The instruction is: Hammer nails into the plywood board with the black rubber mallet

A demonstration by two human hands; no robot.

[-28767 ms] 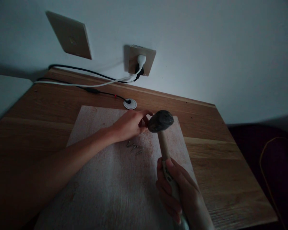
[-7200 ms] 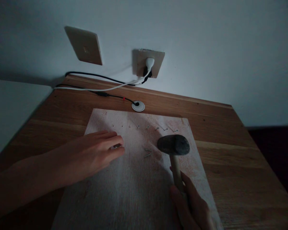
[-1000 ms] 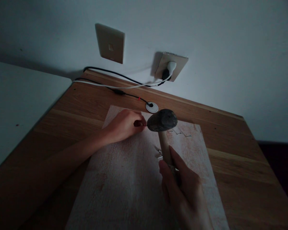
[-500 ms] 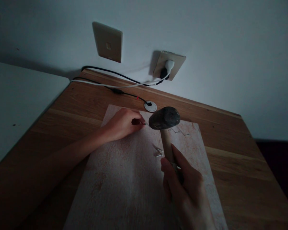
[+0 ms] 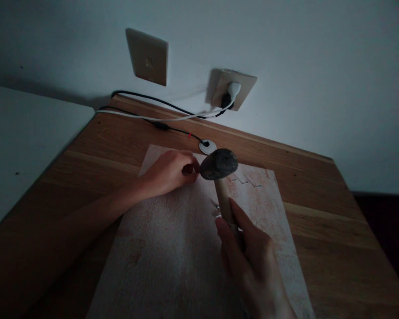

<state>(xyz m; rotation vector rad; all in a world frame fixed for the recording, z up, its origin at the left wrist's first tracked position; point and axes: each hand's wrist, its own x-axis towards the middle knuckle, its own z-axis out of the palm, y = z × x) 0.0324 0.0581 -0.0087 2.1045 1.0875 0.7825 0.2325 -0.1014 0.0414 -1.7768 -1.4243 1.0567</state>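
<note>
My right hand (image 5: 249, 257) is wrapped round the wooden handle of a hammer (image 5: 219, 164) with a dark, worn head. The hammer head hangs over the far part of a pale, scuffed board (image 5: 159, 248), right beside the fingertips of my left hand (image 5: 173, 170). Thumb and forefinger of that hand are pinched on a small nail at the board's far side; the nail is now mostly hidden behind the hammer head. To the right, a short row of nails (image 5: 245, 182) stands up from the board. Loose nails (image 5: 217, 208) lie mid-board, partly covered by the handle and right hand.
The board rests on a wooden desk (image 5: 319, 230) against a white wall (image 5: 319, 88). Behind it are a cable grommet (image 5: 207, 146), black and white cables (image 5: 166, 118), a wall socket (image 5: 244, 84) with plugs and a switch plate (image 5: 148, 57). A white panel (image 5: 29, 137) borders the left.
The hammer and my right hand have shifted left, bringing the head against or just in front of my left fingertips and covering the nail. My left hand stays nearly still.
</note>
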